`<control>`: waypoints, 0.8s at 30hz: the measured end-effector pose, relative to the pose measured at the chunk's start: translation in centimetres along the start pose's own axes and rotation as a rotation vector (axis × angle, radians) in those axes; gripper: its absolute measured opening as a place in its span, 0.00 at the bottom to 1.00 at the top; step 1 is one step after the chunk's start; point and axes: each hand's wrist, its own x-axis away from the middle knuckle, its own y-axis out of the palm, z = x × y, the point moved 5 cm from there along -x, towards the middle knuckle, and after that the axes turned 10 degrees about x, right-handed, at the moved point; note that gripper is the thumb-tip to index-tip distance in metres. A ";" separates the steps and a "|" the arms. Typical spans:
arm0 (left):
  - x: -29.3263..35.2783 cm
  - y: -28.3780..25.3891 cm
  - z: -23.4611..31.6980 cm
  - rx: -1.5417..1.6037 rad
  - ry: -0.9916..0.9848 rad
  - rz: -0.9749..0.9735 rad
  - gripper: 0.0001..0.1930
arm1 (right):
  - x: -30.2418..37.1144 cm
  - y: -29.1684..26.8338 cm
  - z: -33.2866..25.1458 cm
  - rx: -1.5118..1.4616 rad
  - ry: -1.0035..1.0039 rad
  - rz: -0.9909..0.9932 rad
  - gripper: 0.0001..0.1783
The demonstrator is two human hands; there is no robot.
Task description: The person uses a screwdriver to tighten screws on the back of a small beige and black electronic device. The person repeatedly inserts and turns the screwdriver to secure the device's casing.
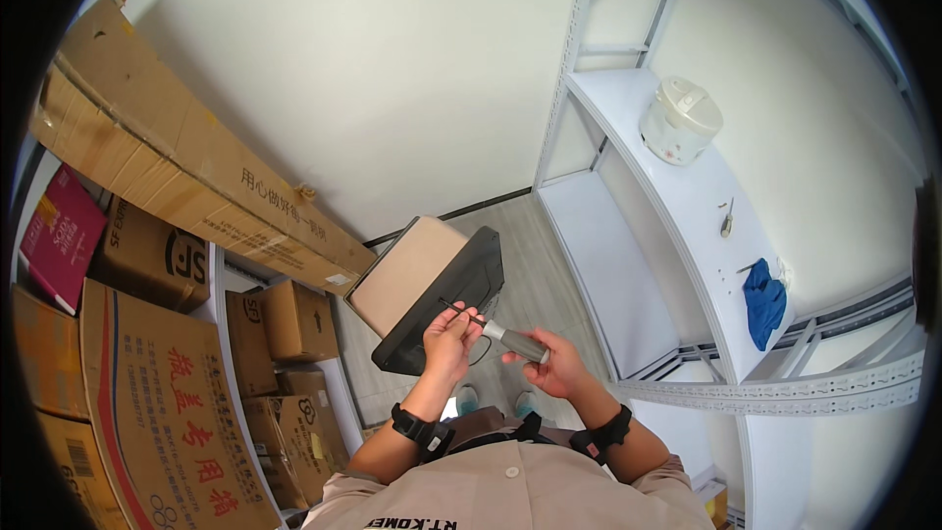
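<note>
My right hand point(555, 365) grips the thick grey handle of a screwdriver point(520, 342), which tilts up to the left. My left hand point(448, 342) pinches the dark shaft near its far end. Just beyond the left hand is a black, flat-sided object point(475, 275) with a beige panel point(412, 270) on its left; its exact kind is unclear. The tip of the shaft lies in front of its black side, and I cannot tell whether they touch. A thin dark loop point(479, 357) hangs between my hands.
Cardboard boxes point(177, 402) fill shelves at the left, with a long carton point(186, 157) reaching toward the middle. On the right-hand white shelf point(628, 103) are a white rice cooker point(681, 123), a small screwdriver point(727, 224) and a blue cloth-like item point(764, 304). The grey floor point(530, 236) lies below.
</note>
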 end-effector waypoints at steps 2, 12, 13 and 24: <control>0.1 0.0 0.1 0.001 -0.007 0.001 0.09 | 0.0 0.2 0.1 -0.001 0.019 -0.028 0.19; -0.1 -0.4 0.4 -0.067 -0.066 0.036 0.07 | 0.7 2.1 -1.4 0.768 -0.393 0.153 0.20; -0.2 -0.5 0.3 -0.077 -0.054 0.044 0.07 | 0.7 2.4 -1.4 0.780 -0.428 0.150 0.20; 1.0 0.0 0.9 -0.163 0.072 0.082 0.20 | 1.8 4.5 -0.3 0.651 -0.237 0.026 0.22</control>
